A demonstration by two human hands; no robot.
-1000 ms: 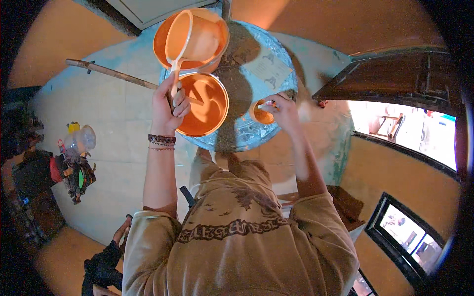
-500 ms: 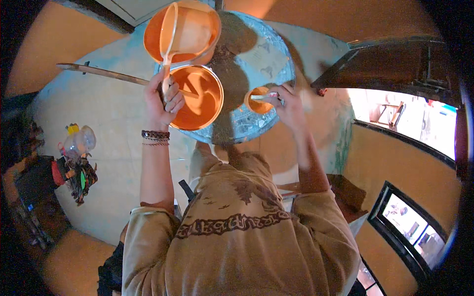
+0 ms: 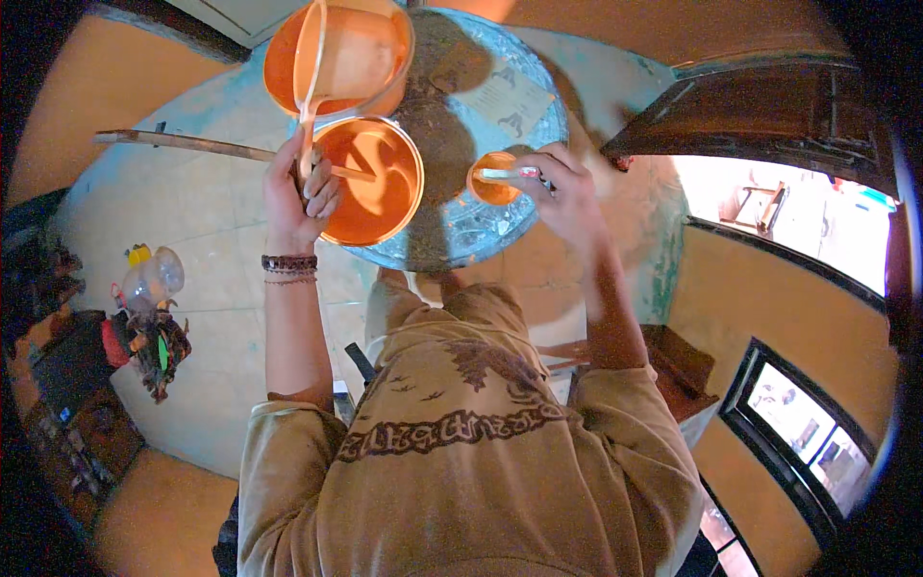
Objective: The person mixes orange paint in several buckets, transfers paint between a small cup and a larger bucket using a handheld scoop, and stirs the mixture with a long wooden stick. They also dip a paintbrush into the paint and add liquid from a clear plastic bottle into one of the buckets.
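My left hand [image 3: 303, 190] is closed on the handle of an orange dipper [image 3: 351, 53], raised over a rear orange bucket [image 3: 281, 67]. Just beneath that hand is an open bucket of orange paint [image 3: 375, 212], with a long wooden stick [image 3: 207, 145] reaching into it. My right hand [image 3: 567, 192] grips a thin, pale-handled tool [image 3: 503, 174] over a small cup of orange paint [image 3: 488, 190]; whether its tip is a brush is hidden. A paper sheet [image 3: 505, 101] lies behind the cup on the round, paint-marked blue table [image 3: 452, 245].
A dark wooden door or shutter [image 3: 750, 106] stands at the right beside a bright opening. A bench [image 3: 673, 356] and window are lower right. A cluster of plastic containers and other items [image 3: 154, 274] lies at the left. Someone's dark clothing [image 3: 226, 539] shows at the bottom left edge.
The table and vessels have shifted up and left in view. My right hand has risen with them, the tool now lying across the small cup. The other person has mostly dropped out of sight.
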